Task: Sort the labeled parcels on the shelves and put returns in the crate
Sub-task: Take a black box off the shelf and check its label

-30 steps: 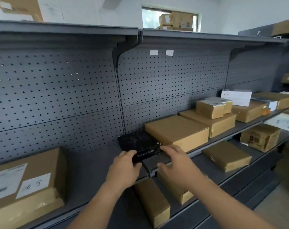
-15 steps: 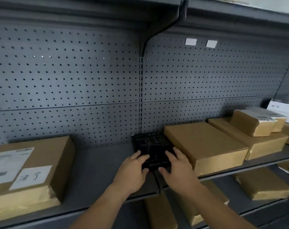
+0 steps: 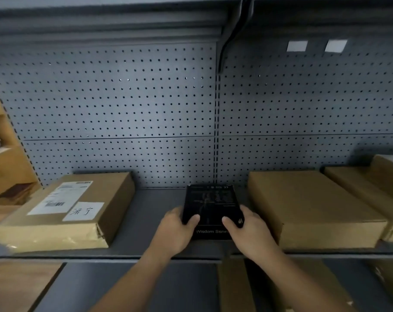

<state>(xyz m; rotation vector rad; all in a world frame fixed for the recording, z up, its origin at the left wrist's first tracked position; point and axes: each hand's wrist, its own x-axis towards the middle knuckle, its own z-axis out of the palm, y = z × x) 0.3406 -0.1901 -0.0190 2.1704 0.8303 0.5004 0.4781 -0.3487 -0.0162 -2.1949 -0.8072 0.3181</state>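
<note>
Bare left hand (image 3: 175, 230), bare right hand (image 3: 250, 231), both wrists uncovered just behind the hands, two bare forearms running back from the hands to the lower edge (whatever is worn above lies out of view)

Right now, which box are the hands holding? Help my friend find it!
Find the grey shelf against the pegboard wall. Between the labelled cardboard parcel at left and the plain cardboard parcel at right sits a black box, gripped by the left hand and right hand. It is the only black one among brown parcels.
</note>
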